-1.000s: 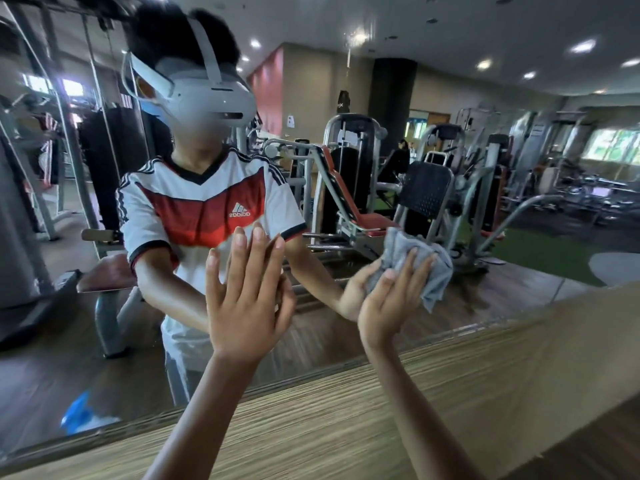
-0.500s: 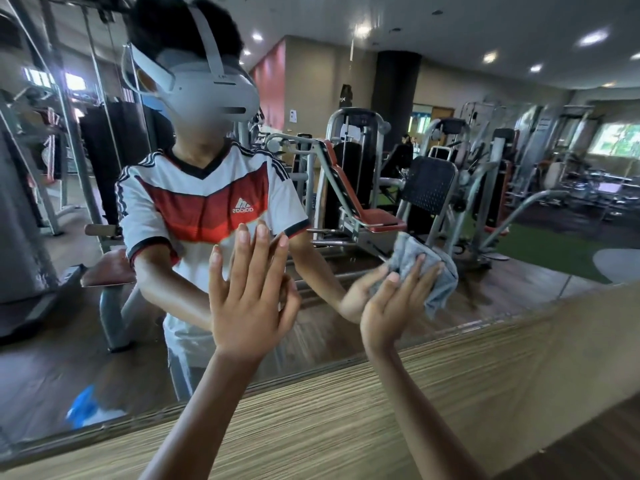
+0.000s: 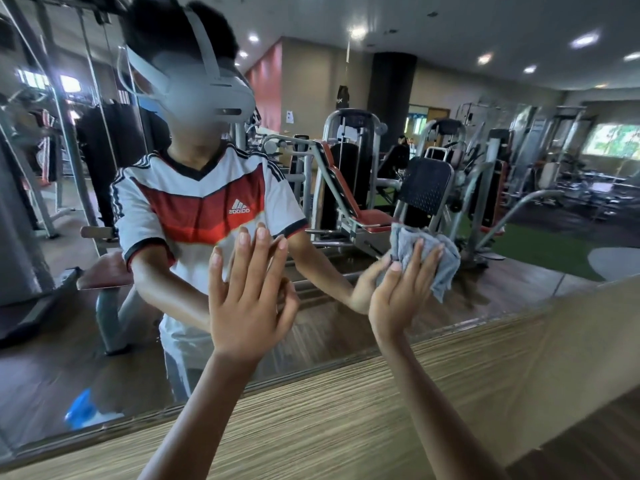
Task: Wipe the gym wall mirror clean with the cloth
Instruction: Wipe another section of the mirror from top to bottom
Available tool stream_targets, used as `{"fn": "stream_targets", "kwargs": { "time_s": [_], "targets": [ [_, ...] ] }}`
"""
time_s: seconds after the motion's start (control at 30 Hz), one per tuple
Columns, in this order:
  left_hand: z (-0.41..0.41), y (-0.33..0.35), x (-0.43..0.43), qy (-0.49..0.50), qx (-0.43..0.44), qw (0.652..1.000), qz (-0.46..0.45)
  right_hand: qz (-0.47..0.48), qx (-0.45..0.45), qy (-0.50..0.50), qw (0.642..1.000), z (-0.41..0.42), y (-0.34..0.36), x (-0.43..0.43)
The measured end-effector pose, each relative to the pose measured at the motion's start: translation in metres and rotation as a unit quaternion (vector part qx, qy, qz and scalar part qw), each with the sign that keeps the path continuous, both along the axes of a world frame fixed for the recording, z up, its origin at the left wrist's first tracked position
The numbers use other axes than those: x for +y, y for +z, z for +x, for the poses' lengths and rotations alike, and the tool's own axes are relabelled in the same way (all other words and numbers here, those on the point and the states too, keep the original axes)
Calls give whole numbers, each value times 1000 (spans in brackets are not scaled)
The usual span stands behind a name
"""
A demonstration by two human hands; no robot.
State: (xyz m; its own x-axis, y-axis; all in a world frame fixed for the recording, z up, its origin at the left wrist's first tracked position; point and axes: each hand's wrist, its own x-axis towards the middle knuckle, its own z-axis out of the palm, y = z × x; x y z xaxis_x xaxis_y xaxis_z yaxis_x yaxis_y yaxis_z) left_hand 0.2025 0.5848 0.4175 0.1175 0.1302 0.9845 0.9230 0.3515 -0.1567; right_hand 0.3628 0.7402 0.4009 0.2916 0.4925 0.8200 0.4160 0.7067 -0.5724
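The wall mirror (image 3: 519,81) fills the upper part of the head view and reflects the gym and a person in a white and red shirt. My right hand (image 3: 401,292) presses a crumpled grey cloth (image 3: 429,258) against the glass low down, right of centre. The cloth sticks out above and to the right of my fingers. My left hand (image 3: 249,303) lies flat on the glass with its fingers spread, left of the cloth and level with it.
A wood-grain panel (image 3: 346,417) runs below the mirror's lower edge (image 3: 450,327). A dark wooden floor (image 3: 595,445) shows at the bottom right. Weight machines appear only as reflections in the glass.
My right hand and the cloth have slid a little to the right and slightly up on the glass. My left hand has stayed flat in about the same place.
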Motion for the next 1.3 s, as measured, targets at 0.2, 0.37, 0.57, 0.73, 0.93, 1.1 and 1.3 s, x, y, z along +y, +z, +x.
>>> {"fn": "stream_targets", "kwargs": {
  "time_s": [0.2, 0.37, 0.57, 0.73, 0.93, 1.1, 1.3],
  "targets": [
    [-2, -1, 0, -3, 1, 1000, -7, 163, -162, -1, 973, -23, -15, -25],
    [-1, 0, -2, -6, 0, 1000, -7, 193, -239, 7, 952, 8, -70, -5],
    [1, 3, -4, -9, -6, 1000, -11, -75, 107, 48, 990, -18, 68, -20],
    [0, 7, -11, -32, -10, 998, -48, 175, -160, 8, 971, -31, 46, -37],
    [-5, 18, -31, -51, -19, 995, -87, 182, -216, -2, 959, 19, 15, 5],
    [-12, 44, -36, -29, -9, 997, -69, 69, -60, -36, 995, -17, 122, -17],
    [-13, 92, -42, -7, -45, 998, -44, 279, -241, -36, 929, -31, 112, -34]
  ]
}}
